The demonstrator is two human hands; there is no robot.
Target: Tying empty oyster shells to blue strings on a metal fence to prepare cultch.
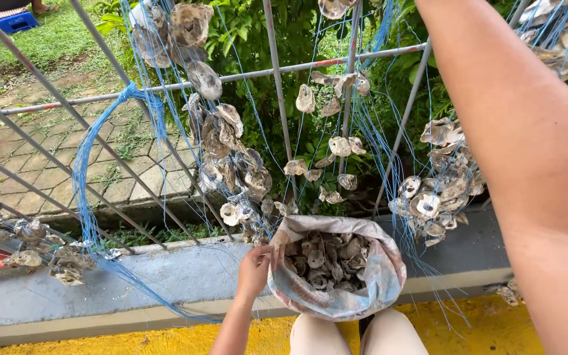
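A woven sack rolled open at the top stands by my knees, filled with grey oyster shells. My left hand grips the sack's left rim. My right arm reaches up and out of the top of the view; the hand itself is hidden. Strings of oyster shells hang on thin blue cords from a grey metal railing in front of me.
More shell strings hang at the right and lie at the left. A blue cord bundle loops off the rail. A concrete ledge with a yellow edge runs below. Green bushes, paving and a blue stool lie beyond.
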